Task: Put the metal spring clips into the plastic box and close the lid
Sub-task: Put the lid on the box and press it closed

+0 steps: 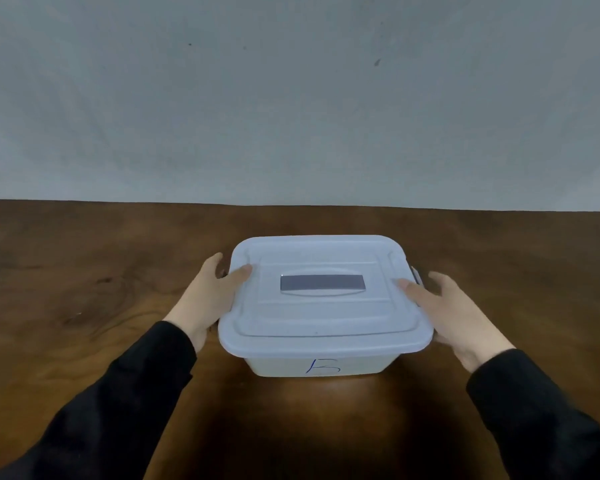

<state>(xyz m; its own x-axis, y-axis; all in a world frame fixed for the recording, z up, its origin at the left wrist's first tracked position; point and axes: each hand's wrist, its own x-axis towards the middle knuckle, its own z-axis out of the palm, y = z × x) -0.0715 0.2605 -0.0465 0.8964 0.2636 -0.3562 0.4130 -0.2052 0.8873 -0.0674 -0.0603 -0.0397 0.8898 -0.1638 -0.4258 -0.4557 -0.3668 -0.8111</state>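
A pale translucent plastic box (pixel 317 365) stands in the middle of the table with its lid (pixel 323 317) lying flat on top. The lid has a grey handle (pixel 322 283) at its centre, and a blue handwritten mark shows on the box's front wall. My left hand (pixel 210 292) grips the lid's left edge, thumb on top and fingers around the side latch. My right hand (pixel 451 313) is at the right edge, thumb on the lid, fingers spread beside the grey side latch (pixel 417 275). No metal spring clips are visible; the box's inside is hidden.
The dark brown wooden table (pixel 84 289) runs the full width of the view and ends at a plain grey wall (pixel 291 98) behind the box. Black sleeves cover both forearms.
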